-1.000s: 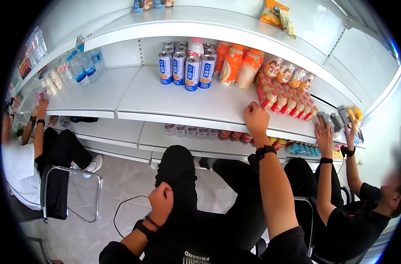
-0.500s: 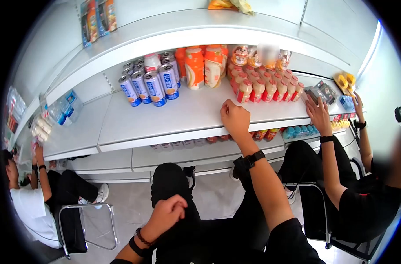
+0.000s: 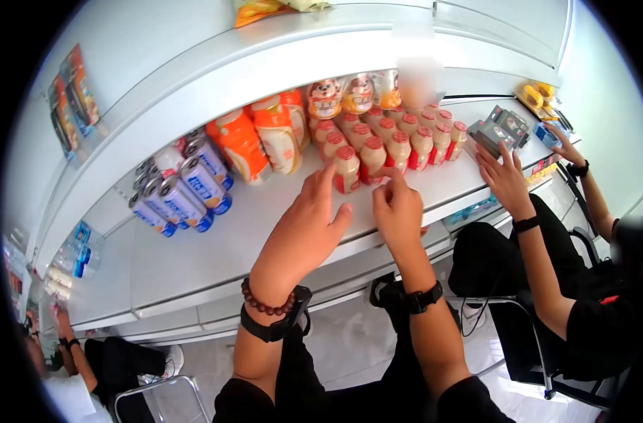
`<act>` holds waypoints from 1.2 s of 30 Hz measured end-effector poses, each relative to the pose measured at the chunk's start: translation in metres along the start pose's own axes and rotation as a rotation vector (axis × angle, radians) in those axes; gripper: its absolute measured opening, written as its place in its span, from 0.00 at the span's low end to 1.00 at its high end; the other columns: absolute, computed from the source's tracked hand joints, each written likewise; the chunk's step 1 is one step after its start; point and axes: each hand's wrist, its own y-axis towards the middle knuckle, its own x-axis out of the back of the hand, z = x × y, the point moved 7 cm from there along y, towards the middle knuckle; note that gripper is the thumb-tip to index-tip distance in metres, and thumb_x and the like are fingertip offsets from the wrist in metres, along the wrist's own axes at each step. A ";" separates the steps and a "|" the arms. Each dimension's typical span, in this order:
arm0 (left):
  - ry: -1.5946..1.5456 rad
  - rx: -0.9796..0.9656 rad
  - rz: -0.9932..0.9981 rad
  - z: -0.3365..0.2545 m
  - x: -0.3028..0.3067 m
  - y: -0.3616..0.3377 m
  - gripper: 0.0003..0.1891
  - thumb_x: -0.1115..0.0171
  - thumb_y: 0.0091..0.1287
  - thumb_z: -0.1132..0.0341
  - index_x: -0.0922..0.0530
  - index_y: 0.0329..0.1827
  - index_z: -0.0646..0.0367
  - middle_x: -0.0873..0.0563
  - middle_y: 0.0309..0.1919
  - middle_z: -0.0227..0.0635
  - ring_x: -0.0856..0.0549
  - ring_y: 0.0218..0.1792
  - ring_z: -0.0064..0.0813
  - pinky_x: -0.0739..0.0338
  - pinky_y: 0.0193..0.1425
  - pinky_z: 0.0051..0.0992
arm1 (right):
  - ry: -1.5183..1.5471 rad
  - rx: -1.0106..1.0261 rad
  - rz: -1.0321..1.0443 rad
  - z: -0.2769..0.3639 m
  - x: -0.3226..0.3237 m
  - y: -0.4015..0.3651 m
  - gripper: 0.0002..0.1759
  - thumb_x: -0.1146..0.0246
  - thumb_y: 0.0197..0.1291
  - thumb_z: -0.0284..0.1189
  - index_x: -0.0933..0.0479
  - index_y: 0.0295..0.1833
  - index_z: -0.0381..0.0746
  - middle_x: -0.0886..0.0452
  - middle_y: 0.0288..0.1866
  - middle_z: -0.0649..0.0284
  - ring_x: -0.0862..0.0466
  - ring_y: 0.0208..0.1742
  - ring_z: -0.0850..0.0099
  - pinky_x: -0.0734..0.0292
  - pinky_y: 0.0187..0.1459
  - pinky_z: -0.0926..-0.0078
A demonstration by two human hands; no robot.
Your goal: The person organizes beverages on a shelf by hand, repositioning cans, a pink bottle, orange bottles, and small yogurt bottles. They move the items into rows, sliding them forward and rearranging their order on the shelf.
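Observation:
Several small bottles with red caps [image 3: 397, 149] stand in rows on the middle shelf [image 3: 244, 225]. My left hand [image 3: 307, 218] is in front of the left end of the front row, its fingers apart and holding nothing that shows. Close to its right, my right hand [image 3: 397, 204] is at the front of the rows with its fingers curled together near a front bottle; whether they grip anything is hidden. Orange-capped bottles [image 3: 276, 134] and blue and silver cans [image 3: 180, 194] stand to the left of the small bottles.
At the right, a person's hands [image 3: 505, 180] are near dark boxes [image 3: 501, 130] on the shelf. Another person [image 3: 75, 359] sits at the lower left. An upper shelf edge [image 3: 194, 81] overhangs the goods. Snack cups [image 3: 359, 93] stand behind the small bottles.
The view has turned and moved closer to the small bottles. My left hand has risen from my lap and opened. My right hand has moved up to the front row.

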 end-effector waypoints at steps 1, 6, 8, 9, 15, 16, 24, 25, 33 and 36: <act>0.052 0.010 0.012 0.004 -0.008 0.009 0.36 0.44 0.75 0.59 0.47 0.80 0.66 0.33 0.74 0.56 0.25 0.70 0.50 0.28 0.70 0.37 | -0.046 0.025 -0.027 -0.005 0.005 0.003 0.11 0.39 0.59 0.26 0.20 0.48 0.39 0.17 0.24 0.55 0.15 0.27 0.55 0.22 0.31 0.60; -0.010 0.055 0.122 0.013 -0.055 0.031 0.45 0.44 0.74 0.57 0.59 0.79 0.78 0.43 0.74 0.75 0.28 0.70 0.61 0.28 0.70 0.41 | -0.147 0.196 -0.099 -0.011 0.005 0.000 0.14 0.39 0.56 0.24 0.18 0.49 0.41 0.17 0.25 0.59 0.16 0.25 0.59 0.23 0.30 0.62; 0.050 0.091 0.147 0.003 -0.056 0.033 0.47 0.43 0.73 0.57 0.61 0.77 0.82 0.43 0.72 0.80 0.27 0.68 0.62 0.27 0.70 0.42 | -0.153 0.203 -0.095 -0.012 -0.001 -0.002 0.17 0.38 0.55 0.24 0.19 0.51 0.43 0.17 0.26 0.60 0.17 0.25 0.59 0.23 0.29 0.63; 0.078 0.106 0.160 0.000 -0.056 0.034 0.48 0.42 0.73 0.56 0.62 0.76 0.84 0.42 0.71 0.82 0.26 0.67 0.63 0.27 0.69 0.43 | -0.154 0.161 -0.087 -0.012 0.000 -0.001 0.19 0.37 0.54 0.24 0.19 0.53 0.43 0.17 0.26 0.60 0.17 0.24 0.60 0.23 0.29 0.64; 0.052 0.061 0.205 0.005 -0.061 0.039 0.50 0.41 0.72 0.56 0.63 0.73 0.90 0.40 0.67 0.87 0.21 0.62 0.63 0.21 0.63 0.42 | -0.178 0.178 -0.042 -0.007 -0.004 0.001 0.38 0.35 0.49 0.24 0.27 0.71 0.48 0.17 0.29 0.61 0.18 0.23 0.61 0.24 0.26 0.66; 0.059 0.032 0.160 0.006 -0.062 0.038 0.50 0.41 0.71 0.56 0.63 0.73 0.90 0.40 0.66 0.88 0.20 0.61 0.64 0.21 0.62 0.42 | -0.186 0.202 -0.024 -0.004 -0.005 0.001 0.41 0.35 0.48 0.24 0.29 0.74 0.49 0.18 0.30 0.61 0.18 0.23 0.61 0.24 0.26 0.67; 0.068 0.033 0.045 0.010 -0.070 0.038 0.50 0.40 0.71 0.56 0.63 0.73 0.91 0.41 0.66 0.89 0.18 0.55 0.68 0.18 0.57 0.44 | -0.275 0.261 0.017 0.001 -0.008 0.001 0.44 0.36 0.47 0.24 0.31 0.75 0.53 0.18 0.34 0.61 0.16 0.26 0.61 0.24 0.25 0.65; 0.076 0.014 0.028 0.010 -0.070 0.037 0.50 0.40 0.71 0.56 0.63 0.73 0.91 0.41 0.66 0.89 0.18 0.55 0.68 0.18 0.56 0.44 | -0.253 0.255 0.003 0.000 -0.008 0.001 0.43 0.36 0.47 0.24 0.31 0.75 0.53 0.18 0.34 0.61 0.16 0.27 0.61 0.24 0.26 0.65; 0.118 -0.013 -0.034 0.011 -0.070 0.035 0.50 0.40 0.71 0.55 0.61 0.75 0.86 0.40 0.66 0.89 0.17 0.52 0.69 0.16 0.53 0.45 | -0.253 0.183 -0.001 -0.001 -0.007 0.000 0.36 0.35 0.50 0.23 0.24 0.69 0.49 0.16 0.37 0.61 0.15 0.29 0.62 0.22 0.30 0.65; 0.162 -0.056 -0.085 0.015 -0.070 0.033 0.51 0.37 0.69 0.53 0.59 0.76 0.84 0.36 0.64 0.87 0.18 0.57 0.64 0.14 0.50 0.40 | -0.242 0.184 -0.008 -0.006 -0.007 -0.002 0.35 0.36 0.50 0.22 0.24 0.68 0.48 0.15 0.35 0.62 0.14 0.30 0.62 0.21 0.31 0.66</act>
